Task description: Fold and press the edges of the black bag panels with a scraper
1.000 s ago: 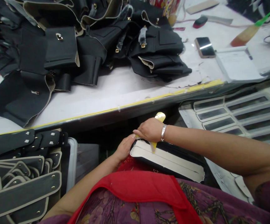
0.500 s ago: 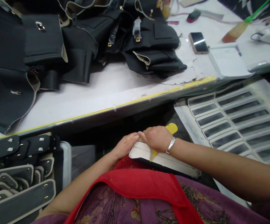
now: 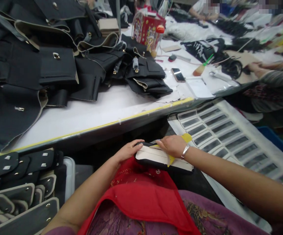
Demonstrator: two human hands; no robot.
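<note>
Over my lap lies a black bag piece (image 3: 156, 158) with its cream inner side facing up. My left hand (image 3: 128, 151) grips its left end, thumb on the cream side and fingers at the far edge. Closed around a flat yellow scraper (image 3: 187, 137), my right hand (image 3: 173, 146) rests over the far edge of the piece. One rounded end of the scraper sticks out past the wrist, and more yellow shows below the palm and near the fingertips. The palm hides the scraper's middle.
Black bag parts (image 3: 58, 65) are heaped on the white table (image 3: 89, 114), with a phone (image 3: 178, 75) and a brush (image 3: 201, 69) farther right. Black straps (image 3: 21, 215) fill a bin at lower left. A board of strips (image 3: 219, 124) stands right. A co-worker's hand (image 3: 256, 69) is beyond.
The view has tilted upward, bringing more of the table into sight. My right hand has slid rightward from my left thumb with the scraper. The piece's black far edge now shows.
</note>
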